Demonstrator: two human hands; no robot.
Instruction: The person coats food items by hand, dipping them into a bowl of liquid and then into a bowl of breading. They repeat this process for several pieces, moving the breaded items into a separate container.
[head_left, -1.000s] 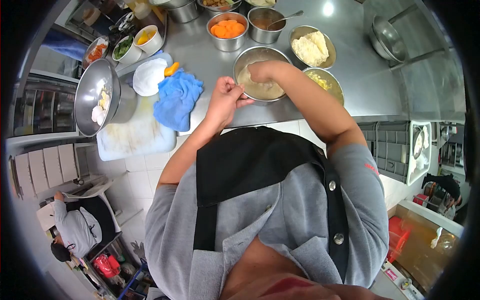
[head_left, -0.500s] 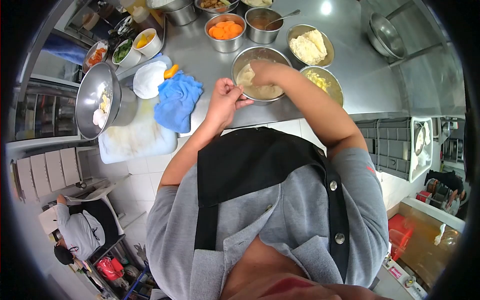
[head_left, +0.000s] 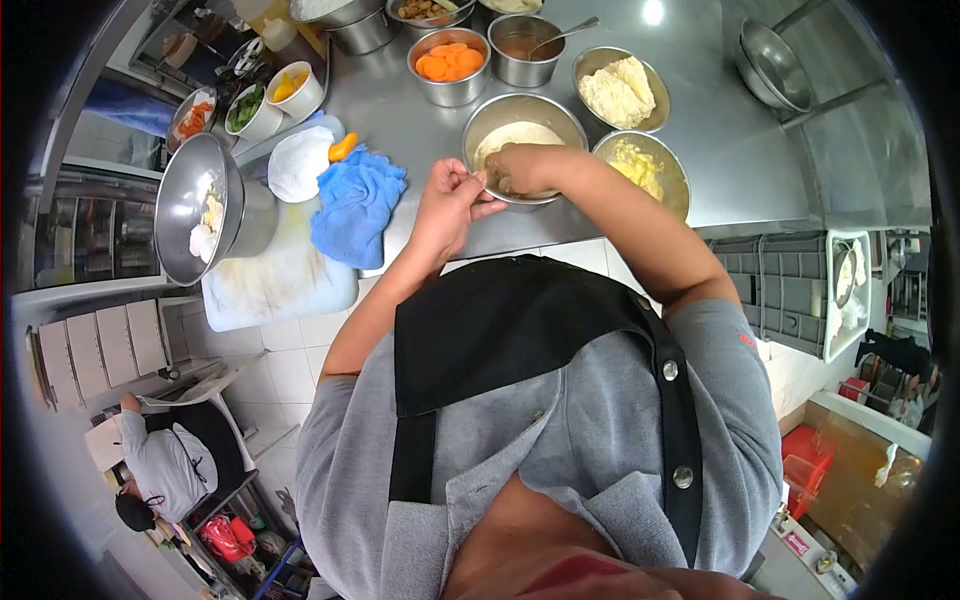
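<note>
A round metal bowl (head_left: 525,107) with a pale, creamy mixture (head_left: 522,133) stands near the counter's front edge. My left hand (head_left: 458,195) pinches its left rim between thumb and fingers. Inside the bowl, my right hand (head_left: 528,168) reaches down at the near side, its fingers curled and coated with mixture. Whatever those fingers hold, if anything, is hidden. Right beside it sits a bowl of yellow pieces (head_left: 640,172). Behind that is a bowl with a pale yellow, crumbly mass (head_left: 618,92).
Sliced carrots (head_left: 450,62) fill a metal pot; next to it stands a pot with a spoon (head_left: 566,34). On the left are a blue cloth (head_left: 358,208), a white cutting board (head_left: 280,290) and a large tilted bowl (head_left: 180,190). Another person (head_left: 175,455) works at lower left.
My right hand has moved from the back left of the bowl toward its near side, exposing more mixture behind it. My left hand keeps its place on the rim.
</note>
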